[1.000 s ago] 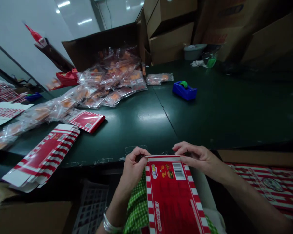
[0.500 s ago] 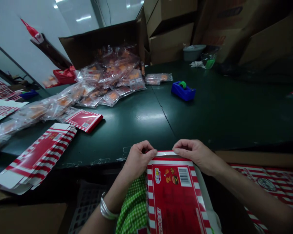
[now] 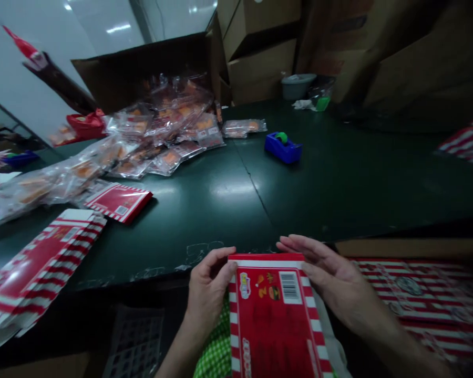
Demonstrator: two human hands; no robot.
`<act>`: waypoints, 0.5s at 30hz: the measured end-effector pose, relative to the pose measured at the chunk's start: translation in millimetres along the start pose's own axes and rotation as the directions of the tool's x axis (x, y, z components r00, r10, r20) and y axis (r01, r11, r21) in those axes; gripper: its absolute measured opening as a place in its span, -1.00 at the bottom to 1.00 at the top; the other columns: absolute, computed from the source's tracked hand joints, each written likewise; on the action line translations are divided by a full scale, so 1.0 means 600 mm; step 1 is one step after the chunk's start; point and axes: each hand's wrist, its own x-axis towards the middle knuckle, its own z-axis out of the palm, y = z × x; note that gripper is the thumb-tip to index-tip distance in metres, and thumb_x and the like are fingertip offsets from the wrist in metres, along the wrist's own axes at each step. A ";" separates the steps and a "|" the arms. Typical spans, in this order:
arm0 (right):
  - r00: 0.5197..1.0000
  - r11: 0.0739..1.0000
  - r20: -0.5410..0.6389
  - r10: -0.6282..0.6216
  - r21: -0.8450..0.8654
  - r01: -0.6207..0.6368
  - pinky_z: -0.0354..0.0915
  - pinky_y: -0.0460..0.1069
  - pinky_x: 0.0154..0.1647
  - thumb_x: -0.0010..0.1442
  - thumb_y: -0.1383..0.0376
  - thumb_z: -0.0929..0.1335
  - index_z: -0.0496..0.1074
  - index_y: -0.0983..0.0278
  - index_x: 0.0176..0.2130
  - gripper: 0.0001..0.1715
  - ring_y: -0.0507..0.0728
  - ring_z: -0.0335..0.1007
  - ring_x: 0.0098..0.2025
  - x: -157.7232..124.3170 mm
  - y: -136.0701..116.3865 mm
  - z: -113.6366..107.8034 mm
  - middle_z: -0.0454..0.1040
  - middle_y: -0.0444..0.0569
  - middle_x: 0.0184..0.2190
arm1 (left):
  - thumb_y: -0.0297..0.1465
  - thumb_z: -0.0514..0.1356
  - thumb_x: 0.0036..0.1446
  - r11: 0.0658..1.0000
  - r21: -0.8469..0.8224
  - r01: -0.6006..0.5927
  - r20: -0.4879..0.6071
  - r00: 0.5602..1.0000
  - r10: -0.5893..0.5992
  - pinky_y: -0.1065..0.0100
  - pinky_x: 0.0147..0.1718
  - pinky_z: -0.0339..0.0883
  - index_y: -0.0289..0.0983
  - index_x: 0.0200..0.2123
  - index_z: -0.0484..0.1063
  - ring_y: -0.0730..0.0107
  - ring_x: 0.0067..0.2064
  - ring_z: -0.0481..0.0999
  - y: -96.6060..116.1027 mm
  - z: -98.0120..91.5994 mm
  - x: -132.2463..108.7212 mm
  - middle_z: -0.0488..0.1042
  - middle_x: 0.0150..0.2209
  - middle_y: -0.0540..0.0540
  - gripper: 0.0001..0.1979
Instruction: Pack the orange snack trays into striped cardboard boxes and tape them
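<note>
A red cardboard box (image 3: 274, 320) with white-striped sides, small food pictures and a barcode stands upright in front of me, at the table's near edge. My left hand (image 3: 211, 286) grips its upper left corner, thumb on the printed face and fingers curled at the top edge. At the upper right corner, my right hand (image 3: 335, 278) touches the side with its thumb, the other fingers stretched out past the edge. The top of the box looks closed, with a red edge. Its lower end runs out of view, over green checked cloth (image 3: 213, 349).
Clear plastic packets with orange pieces (image 3: 173, 121) lie heaped at the back left. A flat red box (image 3: 120, 200) and a longer striped carton (image 3: 43, 268) lie nearer. A blue tape dispenser (image 3: 283, 148) stands mid-table. Striped boxes (image 3: 421, 291) fill a carton at right.
The white flap at the box's top, gapped before, now sits closed under a red edge. My right hand has gone from pinching the top edge to stretched fingers at the corner.
</note>
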 end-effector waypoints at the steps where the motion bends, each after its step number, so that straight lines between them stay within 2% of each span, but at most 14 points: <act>1: 1.000 1.000 -0.008 -0.019 -0.006 0.019 0.43 0.09 0.02 0.15 0.12 0.45 0.46 0.10 0.05 -0.54 0.24 0.40 0.13 -0.003 0.003 0.006 0.49 0.06 0.09 | -0.23 0.38 -0.07 1.000 0.000 0.012 -0.002 1.000 -0.012 0.41 -0.35 0.42 -0.27 -0.25 0.57 0.33 -0.30 0.54 0.000 -0.004 0.000 0.61 -0.29 -0.09 -0.69; 7: 0.986 0.955 0.056 -0.159 -0.245 0.168 0.41 0.05 0.07 0.19 0.13 0.41 0.56 0.10 -0.07 -0.70 0.18 0.45 0.07 -0.012 -0.004 0.028 0.55 -0.02 0.01 | -0.11 0.38 -0.09 0.995 0.088 0.043 0.100 0.994 -0.052 0.44 -0.40 0.41 -0.27 -0.29 0.57 0.34 -0.34 0.51 0.005 -0.020 0.008 0.57 -0.34 -0.07 -0.62; 10: 0.985 0.948 0.094 -0.141 -0.272 0.162 0.40 0.05 0.06 0.18 0.14 0.41 0.59 0.13 -0.17 -0.77 0.16 0.49 0.00 -0.008 -0.006 0.020 0.59 -0.02 -0.08 | -0.04 0.37 -0.12 0.991 0.090 0.101 0.140 0.984 -0.113 0.41 -0.42 0.40 -0.27 -0.30 0.57 0.32 -0.36 0.51 -0.005 -0.017 0.012 0.56 -0.36 -0.07 -0.56; 13: 0.987 0.953 0.150 -0.052 -0.288 0.094 0.44 0.09 -0.02 0.10 0.06 0.44 0.60 0.21 -0.24 -0.69 0.23 0.50 -0.02 0.042 -0.017 -0.013 0.59 0.05 -0.09 | 0.00 0.38 -0.17 0.990 0.077 0.121 0.067 0.990 -0.126 0.37 -0.40 0.41 -0.29 -0.35 0.56 0.26 -0.34 0.53 -0.017 -0.017 0.026 0.57 -0.35 -0.10 -0.52; 15: 0.997 0.941 0.023 -0.074 -0.328 0.077 0.46 0.12 -0.07 0.02 0.00 0.47 0.58 0.27 -0.22 -0.56 0.29 0.49 -0.02 0.116 -0.042 -0.048 0.57 0.11 -0.09 | 0.03 0.40 -0.23 0.991 0.042 0.124 -0.010 0.992 -0.124 0.32 -0.40 0.43 -0.28 -0.35 0.53 0.21 -0.36 0.56 -0.018 -0.018 0.042 0.57 -0.37 -0.11 -0.48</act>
